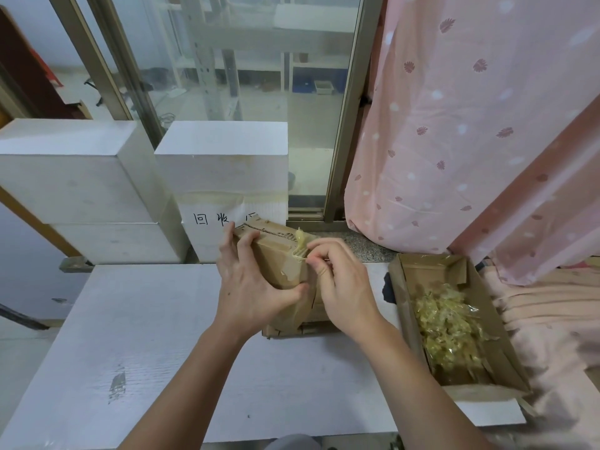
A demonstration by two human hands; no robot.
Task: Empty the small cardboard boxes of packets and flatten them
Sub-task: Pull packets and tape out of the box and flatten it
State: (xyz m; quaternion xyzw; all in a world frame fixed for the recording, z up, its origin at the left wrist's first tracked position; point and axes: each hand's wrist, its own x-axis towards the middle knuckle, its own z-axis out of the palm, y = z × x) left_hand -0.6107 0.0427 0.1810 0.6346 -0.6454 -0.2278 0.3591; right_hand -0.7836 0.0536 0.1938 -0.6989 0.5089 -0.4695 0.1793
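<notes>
The right hand pinches a strip of yellowish tape between thumb and forefinger at the top edge of a small cardboard box. The left hand grips that box, fingers spread over its left face and thumb hooked under its lower edge, holding it tilted on end. Both forearms reach in from below, wrists bent slightly inward toward each other.

The box sits above other flattened cardboard on a white table, near its far edge. Right of the box lies an open tray of cardboard holding a heap of clear packets. Behind the box stand white blocks, one bearing a handwritten label.

This looks like the opening step: the tape is being peeled. Next the person would likely need to pull it free, open the flaps, and tip out any packets.
</notes>
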